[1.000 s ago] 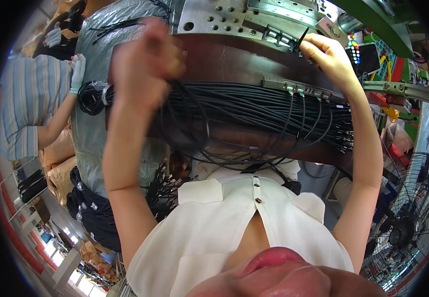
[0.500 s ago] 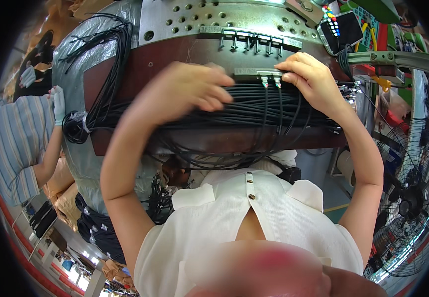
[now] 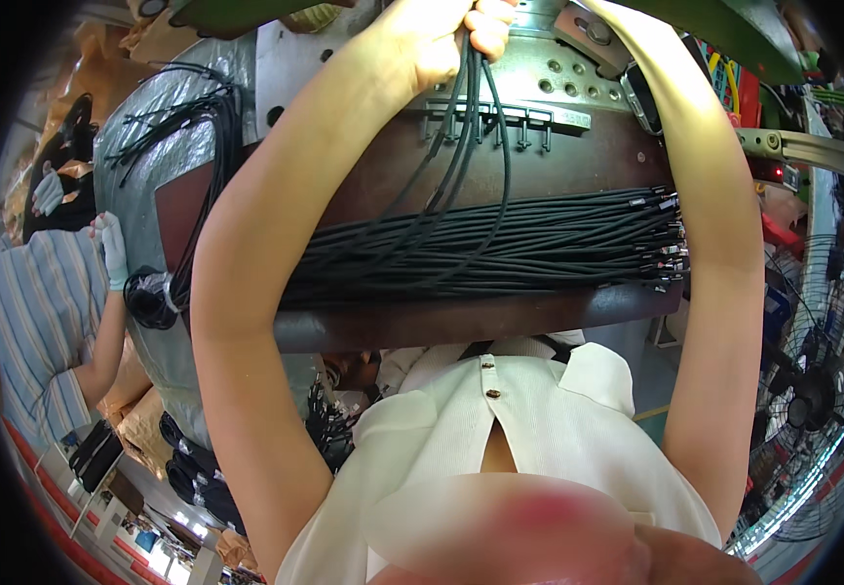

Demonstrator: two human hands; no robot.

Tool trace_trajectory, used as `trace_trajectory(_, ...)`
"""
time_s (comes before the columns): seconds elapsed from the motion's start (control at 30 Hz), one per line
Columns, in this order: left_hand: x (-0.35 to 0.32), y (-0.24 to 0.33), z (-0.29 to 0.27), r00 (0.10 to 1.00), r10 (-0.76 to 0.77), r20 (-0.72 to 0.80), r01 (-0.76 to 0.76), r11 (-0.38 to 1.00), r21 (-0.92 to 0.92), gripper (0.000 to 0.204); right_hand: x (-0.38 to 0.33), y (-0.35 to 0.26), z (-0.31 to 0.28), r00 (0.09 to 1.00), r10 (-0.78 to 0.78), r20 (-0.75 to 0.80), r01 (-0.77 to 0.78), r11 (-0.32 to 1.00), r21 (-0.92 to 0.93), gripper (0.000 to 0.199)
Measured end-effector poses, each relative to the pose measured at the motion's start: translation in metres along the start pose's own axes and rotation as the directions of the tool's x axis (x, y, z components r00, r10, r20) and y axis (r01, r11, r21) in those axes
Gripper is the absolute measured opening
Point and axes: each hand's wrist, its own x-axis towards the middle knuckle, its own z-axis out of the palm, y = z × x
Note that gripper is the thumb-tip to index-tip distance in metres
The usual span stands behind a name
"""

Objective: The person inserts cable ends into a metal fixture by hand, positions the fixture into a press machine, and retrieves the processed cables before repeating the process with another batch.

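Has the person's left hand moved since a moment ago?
Yes. The left hand has risen from the black cable bundle to above the metal comb bracket, lifting a few cables.

From my seat I see the brown worktop (image 3: 500, 322) nearly covered by the black cable bundle (image 3: 539, 244), bare only along its near edge, with the metal comb bracket (image 3: 510, 109) blocking its far edge.
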Motion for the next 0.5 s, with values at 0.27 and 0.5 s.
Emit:
trace_trajectory(0.27, 0.010, -0.007, -0.013, 0.981, 0.053, 0.185, -0.027, 0.989, -0.145, 0.020, -0.007, 0.012, -0.029, 0.998, 0.066, -0.013, -0.067, 0.995, -0.074, 0.021)
trace_trajectory(0.5, 0.020, -0.020, -0.014, 0.949, 0.103, 0.299, -0.067, 0.989, -0.130, 0.017, -0.007, 0.018, -0.023, 0.998, 0.062, -0.027, -0.064, 0.991, -0.119, 0.023)
